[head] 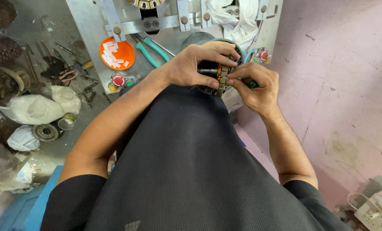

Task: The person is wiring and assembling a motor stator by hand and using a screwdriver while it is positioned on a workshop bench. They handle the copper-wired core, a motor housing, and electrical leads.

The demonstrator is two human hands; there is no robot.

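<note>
Both hands meet just above the person's black shirt, closed around a small round motor core [221, 80] with copper-coloured slots and a short dark shaft sticking out to the left. The left hand [195, 64] curls over the core from above, its fingers [225, 53] wrapped across the top and the thumb pressed near the shaft. The right hand [259, 87] comes in from the other side, its fingers [238, 79] pinched tight on the core's edge, with a dark green piece tucked in the palm (what it is cannot be told). The core is held in the air, in front of the grey metal worktop [88, 25]. On that worktop lie an orange dish [129, 53] holding small white slips, a pair of teal-handled pliers [152, 49], two red push buttons [118, 80] and a white cloth [238, 19]. To the left, on the grimy floor, sit white bags [37, 109] and scattered tools [67, 70].
</note>
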